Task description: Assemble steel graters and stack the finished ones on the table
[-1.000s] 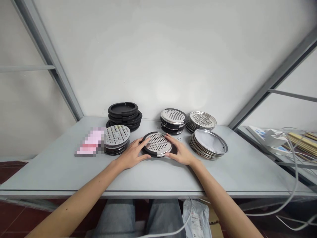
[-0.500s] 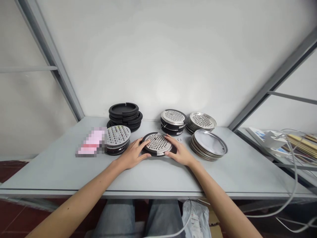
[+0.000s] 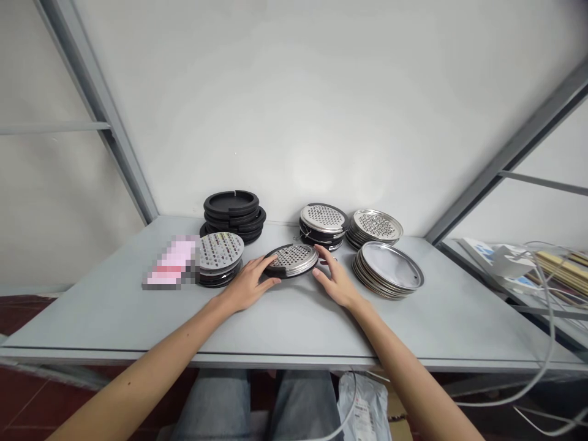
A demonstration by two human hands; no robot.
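Observation:
A round metal grater disc (image 3: 294,258) with a black rim along its left side is between my two hands, at the middle of the table. It looks slightly tilted, its silver edge showing at the front right. My left hand (image 3: 248,283) grips the left side, fingers over the top and thumb at the front. At the right edge, my right hand (image 3: 337,280) has its fingers apart and the fingertips close against the rim; firm contact cannot be made out. Just left of my left hand is a stack of perforated discs (image 3: 221,252).
Black round rings (image 3: 232,211) are piled at the back left. Rimmed grater discs (image 3: 324,219) stand at the back, beside coarse grater discs (image 3: 376,225). Plain metal lids (image 3: 390,266) form a stack on the right. A blurred pink item (image 3: 174,260) lies left. White cables (image 3: 546,343) hang at right.
The disc has tilted and its right edge has risen a little. My right hand has shifted slightly right, its fingers less over the disc. The black part by its right edge no longer shows.

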